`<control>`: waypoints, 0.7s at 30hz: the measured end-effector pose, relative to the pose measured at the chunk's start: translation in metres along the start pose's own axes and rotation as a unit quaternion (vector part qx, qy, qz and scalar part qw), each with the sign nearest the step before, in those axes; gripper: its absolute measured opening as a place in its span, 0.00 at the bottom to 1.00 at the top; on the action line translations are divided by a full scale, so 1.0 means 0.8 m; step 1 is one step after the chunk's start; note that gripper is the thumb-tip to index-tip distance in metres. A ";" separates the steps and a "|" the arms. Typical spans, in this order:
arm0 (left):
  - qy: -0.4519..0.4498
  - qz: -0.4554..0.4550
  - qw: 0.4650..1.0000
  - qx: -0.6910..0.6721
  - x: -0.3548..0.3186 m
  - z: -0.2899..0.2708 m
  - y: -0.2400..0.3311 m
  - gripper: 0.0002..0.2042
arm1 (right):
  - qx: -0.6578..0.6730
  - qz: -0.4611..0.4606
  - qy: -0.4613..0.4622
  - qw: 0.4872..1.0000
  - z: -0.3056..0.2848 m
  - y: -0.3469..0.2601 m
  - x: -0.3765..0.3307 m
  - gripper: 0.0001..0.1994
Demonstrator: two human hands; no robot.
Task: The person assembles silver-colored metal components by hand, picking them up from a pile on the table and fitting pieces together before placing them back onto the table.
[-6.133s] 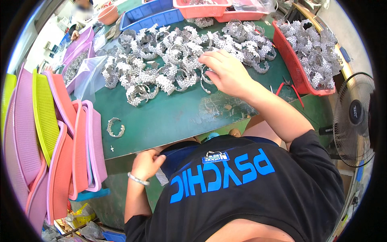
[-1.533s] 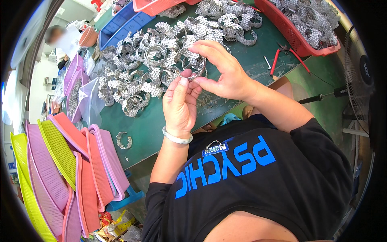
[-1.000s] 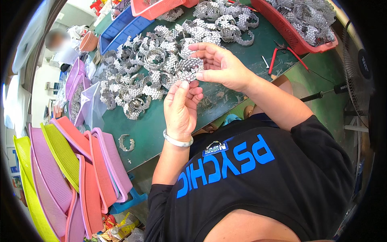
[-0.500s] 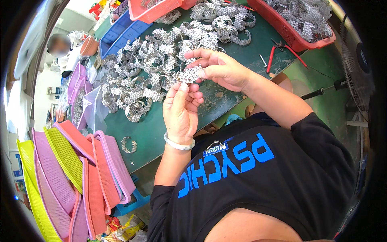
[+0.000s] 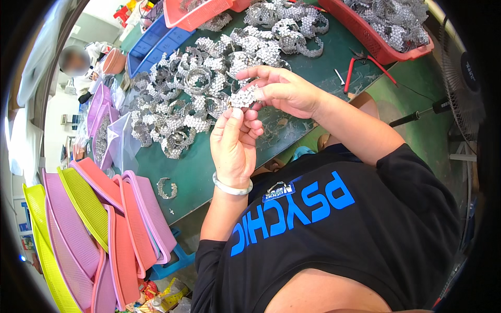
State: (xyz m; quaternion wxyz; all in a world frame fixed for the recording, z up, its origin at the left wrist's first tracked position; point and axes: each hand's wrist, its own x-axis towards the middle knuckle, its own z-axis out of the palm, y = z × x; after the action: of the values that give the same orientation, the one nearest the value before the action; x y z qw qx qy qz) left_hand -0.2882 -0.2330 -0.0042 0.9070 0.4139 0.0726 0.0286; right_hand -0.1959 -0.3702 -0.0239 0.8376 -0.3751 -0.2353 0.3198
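Between both hands is a silvery, beaded-looking bracelet (image 5: 243,97), its surface covered in small pale studs. My left hand (image 5: 233,141) pinches its lower edge between thumb and fingers. At its right end, my right hand (image 5: 287,93) grips it with thumb and fingers, the index finger stretched over the top. The fingers hide part of the band. Just beyond the hands lies a wide heap of similar curved silvery bracelets (image 5: 198,81) on the green table (image 5: 195,180). One single open bracelet (image 5: 167,188) rests apart, near the table's left front edge.
Red-handled pliers (image 5: 350,73) and a small white stick (image 5: 339,76) lie to the right. A red basket (image 5: 386,49) of bracelets stands far right, a blue divided tray (image 5: 156,49) far left. Stacked plastic baskets (image 5: 122,229) fill the near left; a fan (image 5: 462,78) stands right.
Both hands keep nearly the same place and grip on the bracelet. The view has shifted very slightly; the things on the table have not moved.
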 end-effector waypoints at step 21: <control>0.007 0.014 1.000 0.027 0.002 -0.004 -0.003 0.05 | -0.070 -0.023 0.023 0.997 -0.003 0.002 -0.001 0.24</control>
State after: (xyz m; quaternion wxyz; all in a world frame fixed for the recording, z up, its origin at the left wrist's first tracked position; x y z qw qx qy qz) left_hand -0.2871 -0.2323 -0.0081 0.8944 0.4391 0.0741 0.0418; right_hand -0.1955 -0.3711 -0.0263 0.8216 -0.4349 -0.2458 0.2746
